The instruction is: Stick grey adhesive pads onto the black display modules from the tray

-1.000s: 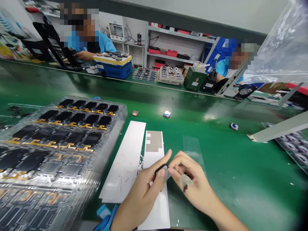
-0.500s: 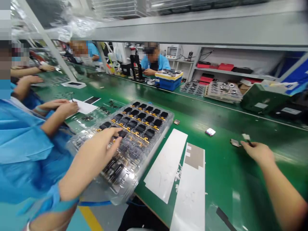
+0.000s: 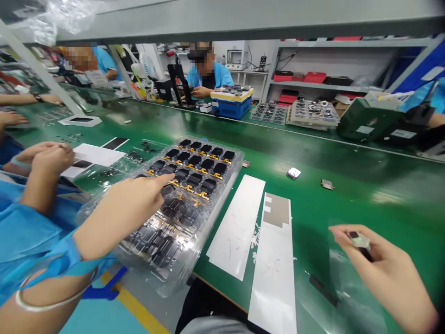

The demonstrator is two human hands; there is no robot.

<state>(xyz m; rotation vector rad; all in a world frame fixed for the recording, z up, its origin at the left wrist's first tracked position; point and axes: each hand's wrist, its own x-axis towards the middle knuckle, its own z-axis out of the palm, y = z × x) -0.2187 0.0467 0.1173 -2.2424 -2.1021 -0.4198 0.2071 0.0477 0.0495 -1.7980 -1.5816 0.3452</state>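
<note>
A clear plastic tray [image 3: 222,195] holds rows of small black screen parts [image 3: 193,161] with gold flex tails. Over its near-left half, my left hand [image 3: 127,208] is closed, index finger and thumb on a small black screen part [image 3: 169,190]. The fingers partly cover that part. At the right, my right hand [image 3: 385,264] is curled around a small white piece with a dark end [image 3: 359,239], its exact kind unclear. Thumb and index fingertips meet just beyond it. A clear film [image 3: 351,287] lies under and beside this hand.
Two white strip sheets [image 3: 239,222] lie right of the tray, with paper scraps between them. Small metal-framed parts [image 3: 327,184] and a white-topped piece [image 3: 294,173] sit beyond. Co-workers' hands [image 3: 52,155] are at the left. A blue box [image 3: 231,106] stands behind.
My right hand has moved nearer and away from the metal-framed part, keeping the small white piece. My left hand stays at the tray, index finger now straighter. The view has shifted slightly.
</note>
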